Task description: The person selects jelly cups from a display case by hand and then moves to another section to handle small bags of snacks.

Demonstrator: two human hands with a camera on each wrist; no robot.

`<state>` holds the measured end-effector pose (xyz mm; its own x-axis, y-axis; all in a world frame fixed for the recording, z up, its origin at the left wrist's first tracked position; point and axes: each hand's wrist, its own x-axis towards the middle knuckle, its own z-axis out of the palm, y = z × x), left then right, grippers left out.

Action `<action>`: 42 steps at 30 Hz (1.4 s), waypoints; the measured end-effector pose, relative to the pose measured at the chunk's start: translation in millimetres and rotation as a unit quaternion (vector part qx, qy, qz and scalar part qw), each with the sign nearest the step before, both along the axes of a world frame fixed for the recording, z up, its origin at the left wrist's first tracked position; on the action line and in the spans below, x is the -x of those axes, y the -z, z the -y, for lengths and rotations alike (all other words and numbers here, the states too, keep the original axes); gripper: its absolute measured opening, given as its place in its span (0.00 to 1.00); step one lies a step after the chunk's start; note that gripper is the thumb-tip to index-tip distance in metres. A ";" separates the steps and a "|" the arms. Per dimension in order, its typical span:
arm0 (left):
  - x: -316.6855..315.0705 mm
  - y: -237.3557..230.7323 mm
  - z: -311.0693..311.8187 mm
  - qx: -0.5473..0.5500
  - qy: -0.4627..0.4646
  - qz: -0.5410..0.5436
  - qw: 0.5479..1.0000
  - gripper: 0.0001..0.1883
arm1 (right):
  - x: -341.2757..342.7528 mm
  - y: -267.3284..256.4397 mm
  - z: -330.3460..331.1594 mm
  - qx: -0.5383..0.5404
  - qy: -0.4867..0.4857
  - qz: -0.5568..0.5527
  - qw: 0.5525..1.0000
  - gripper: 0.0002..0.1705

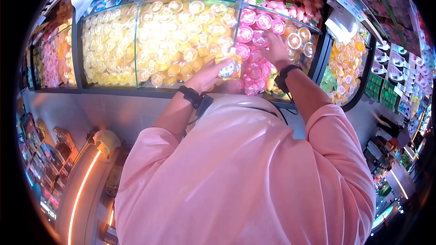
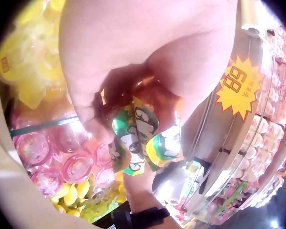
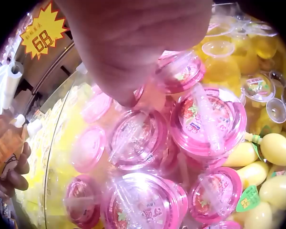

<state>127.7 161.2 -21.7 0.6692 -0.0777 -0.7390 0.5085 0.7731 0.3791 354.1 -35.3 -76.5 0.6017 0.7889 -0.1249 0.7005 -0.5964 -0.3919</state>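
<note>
My left hand [image 1: 205, 76] grips an orange printed pouch [image 1: 231, 69] with a cartoon picture, above the near edge of the display bin. Green, orange and white printed packaging [image 2: 145, 138] shows between thumb and fingers in the left wrist view. White spout caps [image 3: 34, 127] stick up beside the pouch in the right wrist view. My right hand [image 1: 276, 49] reaches over the pink-lidded cups [image 3: 209, 119], fingers extended in the head view. Its thumb tip lies right at a cup's rim, while the other fingertips are mostly hidden in the right wrist view.
Clear dividers [image 1: 136, 45] split the bin into compartments. Yellow cups [image 1: 181, 31] fill the left ones; yellow fruit-shaped packs [image 3: 277, 149] lie right of the pink cups. A yellow starburst price sign [image 3: 43, 36] and a roll of plastic bags [image 3: 9, 83] stand along the back.
</note>
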 end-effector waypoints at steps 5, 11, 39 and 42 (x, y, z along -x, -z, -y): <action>2.7 9.0 0.0 -0.003 0.022 0.024 0.999 0.28 | 0.1 -22.3 -15.3 0.063 -0.034 0.005 0.997 0.26; 1.9 16.9 0.9 0.000 0.009 0.018 1.000 0.25 | -4.6 -17.7 -31.6 0.118 -0.159 0.126 0.972 0.25; 2.6 23.3 -5.9 0.029 0.001 0.045 0.999 0.26 | -20.5 -9.6 -27.8 0.104 -0.084 -0.036 0.990 0.44; 3.1 23.3 -3.9 0.033 -0.007 0.051 0.998 0.26 | -22.3 -4.2 -22.4 0.093 -0.079 -0.044 0.992 0.40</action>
